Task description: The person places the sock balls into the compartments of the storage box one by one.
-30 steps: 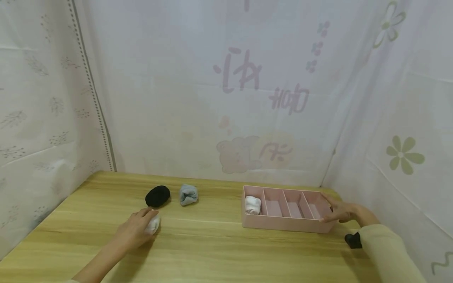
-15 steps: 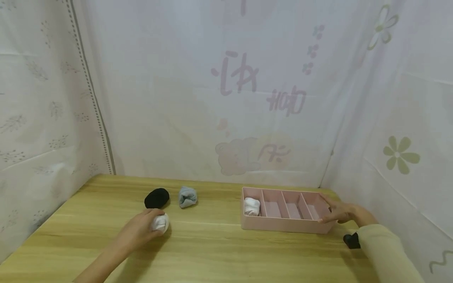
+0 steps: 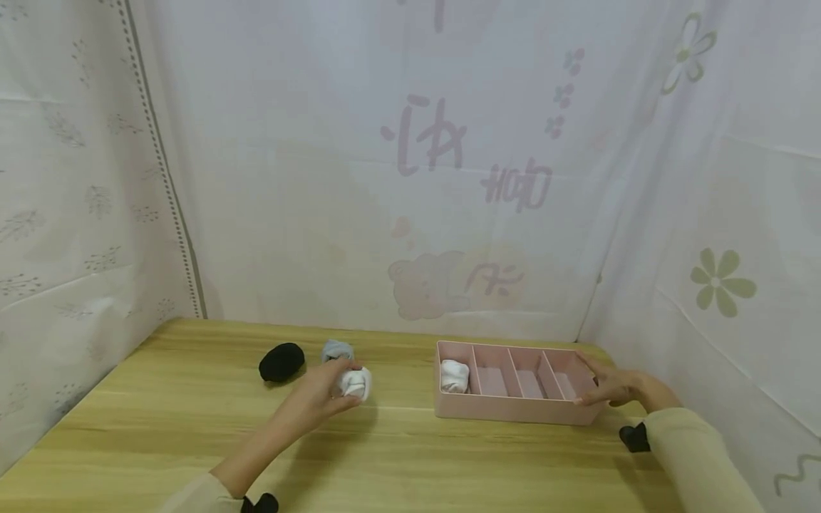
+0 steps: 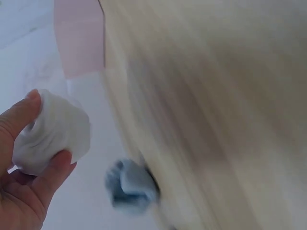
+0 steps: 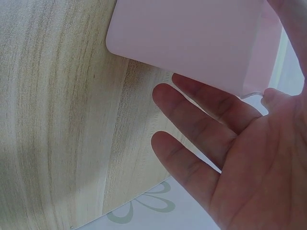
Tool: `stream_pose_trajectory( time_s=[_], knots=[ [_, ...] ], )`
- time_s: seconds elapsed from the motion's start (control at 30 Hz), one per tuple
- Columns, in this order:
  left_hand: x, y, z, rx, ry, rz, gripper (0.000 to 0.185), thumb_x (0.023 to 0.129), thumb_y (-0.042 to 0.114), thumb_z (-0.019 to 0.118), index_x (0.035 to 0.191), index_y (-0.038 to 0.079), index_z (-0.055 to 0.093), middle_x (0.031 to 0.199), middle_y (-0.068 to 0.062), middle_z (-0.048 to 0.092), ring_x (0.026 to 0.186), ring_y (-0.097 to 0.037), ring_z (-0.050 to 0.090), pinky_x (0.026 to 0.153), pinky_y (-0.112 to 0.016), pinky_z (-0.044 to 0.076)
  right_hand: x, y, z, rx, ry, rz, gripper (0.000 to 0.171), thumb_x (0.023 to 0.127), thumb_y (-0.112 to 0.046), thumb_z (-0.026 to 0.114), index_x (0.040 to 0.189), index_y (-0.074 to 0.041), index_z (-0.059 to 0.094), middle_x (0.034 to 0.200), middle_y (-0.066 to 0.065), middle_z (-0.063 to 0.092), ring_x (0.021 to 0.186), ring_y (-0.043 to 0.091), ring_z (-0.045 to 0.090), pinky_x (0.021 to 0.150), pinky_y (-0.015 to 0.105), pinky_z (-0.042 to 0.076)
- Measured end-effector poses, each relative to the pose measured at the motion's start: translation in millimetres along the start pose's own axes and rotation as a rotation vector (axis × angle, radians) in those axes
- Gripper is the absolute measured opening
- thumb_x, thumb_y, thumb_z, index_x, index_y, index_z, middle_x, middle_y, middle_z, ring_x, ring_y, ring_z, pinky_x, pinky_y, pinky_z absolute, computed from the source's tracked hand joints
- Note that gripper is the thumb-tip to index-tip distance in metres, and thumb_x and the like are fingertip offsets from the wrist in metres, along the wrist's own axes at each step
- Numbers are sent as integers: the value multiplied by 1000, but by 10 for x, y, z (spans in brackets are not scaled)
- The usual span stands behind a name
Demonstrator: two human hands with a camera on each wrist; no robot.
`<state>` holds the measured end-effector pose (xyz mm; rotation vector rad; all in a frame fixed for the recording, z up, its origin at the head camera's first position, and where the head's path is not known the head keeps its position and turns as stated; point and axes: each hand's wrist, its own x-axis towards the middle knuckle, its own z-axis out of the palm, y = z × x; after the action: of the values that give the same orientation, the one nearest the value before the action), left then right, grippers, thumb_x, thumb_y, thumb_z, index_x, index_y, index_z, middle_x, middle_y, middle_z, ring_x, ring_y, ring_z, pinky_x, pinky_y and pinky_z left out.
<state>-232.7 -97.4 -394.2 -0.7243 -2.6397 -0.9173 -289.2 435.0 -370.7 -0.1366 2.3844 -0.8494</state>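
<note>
The left hand (image 3: 321, 395) has its fingers (image 4: 50, 175) and thumb curled round a white sock ball (image 3: 355, 382), holding it just above the table (image 3: 398, 456), with a grey sock ball (image 3: 336, 350) just beyond the fingers and a black sock ball (image 3: 281, 361) farther off on the side away from the pink divided box (image 3: 513, 410). The right hand (image 3: 618, 388) rests with nearly straight fingers (image 5: 201, 103) against the box's far end and grips nothing. Another white sock ball (image 3: 454, 375) sits in the end compartment of the box nearest the left hand's fingers.
</note>
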Motion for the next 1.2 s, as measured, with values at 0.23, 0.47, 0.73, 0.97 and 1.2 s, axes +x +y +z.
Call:
stream_pose_trajectory(
  time_s=[0.23,0.47,0.73,0.97,1.2],
  knots=[
    [314,239,254,-40,21,102,43,80,21,74,118,5,61,113,-10,65,98,-26,62,78,-39,51,-20,-7,7,-9,8,-3,117,82,-32,72,143,0,-22,139,49,-8,126,68,3,89,76,29],
    [610,467,479,-117,16,166,44,87,17,67,126,3,54,117,-15,61,85,-23,61,73,-36,51,4,17,1,29,5,6,115,83,-26,72,143,-2,-23,139,47,-13,125,68,-3,89,79,23],
    [901,710,750,-197,13,191,45,89,14,65,129,0,50,124,-19,56,104,-29,58,86,-43,49,10,12,10,33,10,-4,116,83,-28,72,144,-1,-22,143,39,-18,127,66,-2,90,77,27],
    [1135,944,977,-206,-41,184,38,87,16,68,120,4,53,116,-12,60,101,-24,57,83,-37,49,-15,-13,-10,-8,39,-10,115,82,-29,73,145,0,-19,144,40,-14,128,65,3,90,72,33],
    [1227,1067,1227,-208,-110,124,34,85,16,70,116,9,56,117,-10,59,95,-19,60,72,-22,51,-4,-3,19,-8,32,16,115,82,-28,73,145,-2,-20,141,46,-8,128,64,7,92,72,32]
  ],
)
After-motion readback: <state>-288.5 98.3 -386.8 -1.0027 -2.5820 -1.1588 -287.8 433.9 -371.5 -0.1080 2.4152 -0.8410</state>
